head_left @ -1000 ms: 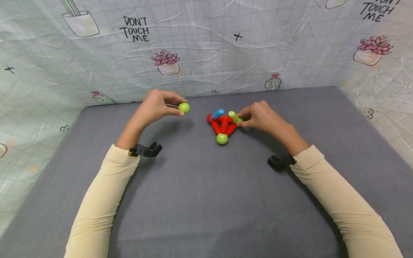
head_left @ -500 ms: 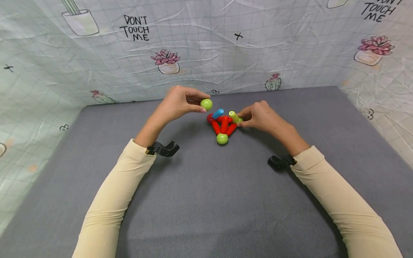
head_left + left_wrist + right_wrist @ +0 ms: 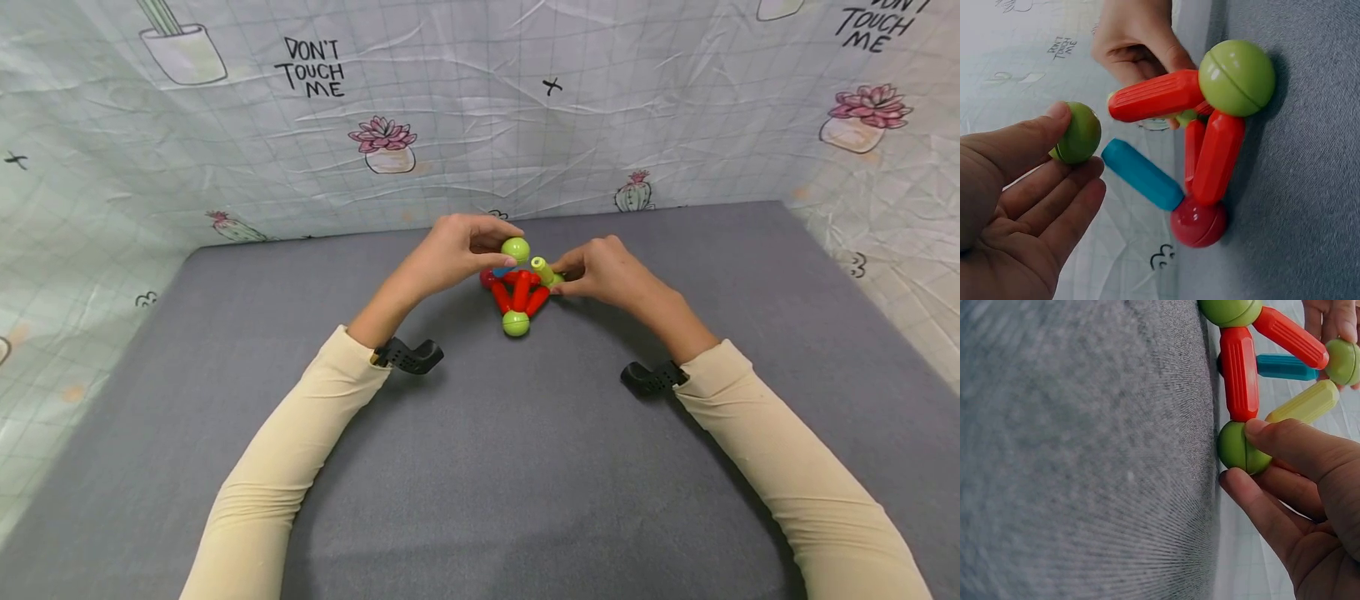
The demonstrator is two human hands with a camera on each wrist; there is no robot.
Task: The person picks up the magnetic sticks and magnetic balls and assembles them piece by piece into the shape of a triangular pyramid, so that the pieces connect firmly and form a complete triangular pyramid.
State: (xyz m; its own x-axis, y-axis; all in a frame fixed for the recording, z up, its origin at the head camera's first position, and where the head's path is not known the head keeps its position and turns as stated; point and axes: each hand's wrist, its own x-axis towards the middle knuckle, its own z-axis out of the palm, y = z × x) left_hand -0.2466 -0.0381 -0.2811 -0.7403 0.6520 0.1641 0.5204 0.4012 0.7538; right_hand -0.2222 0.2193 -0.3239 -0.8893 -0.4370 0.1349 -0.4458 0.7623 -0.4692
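My left hand [image 3: 457, 254] pinches a loose green ball [image 3: 516, 249] between thumb and fingertips, just above a magnetic ball-and-stick frame. With thumb and fingers, my right hand [image 3: 607, 271] holds the green ball [image 3: 1236, 450] at the frame's right corner. Red sticks [image 3: 1240, 375] form the base. A red ball [image 3: 1199, 222] sits at the left corner and another green ball [image 3: 516, 323] at the front. A blue stick [image 3: 1142, 175], a yellow stick [image 3: 1305, 403] and a red stick [image 3: 1157, 95] lean up and inward. Whether the held ball touches any tip, I cannot tell.
The frame stands on a grey cloth-covered table [image 3: 525, 467], near its back edge. Behind it hangs a printed sheet [image 3: 480, 108] with plant drawings. Each wrist carries a black strap mount [image 3: 411, 356].
Holding the green ball, my left hand has moved right from beside the frame to above it, and now partly hides the blue stick. My right hand has stayed in place.
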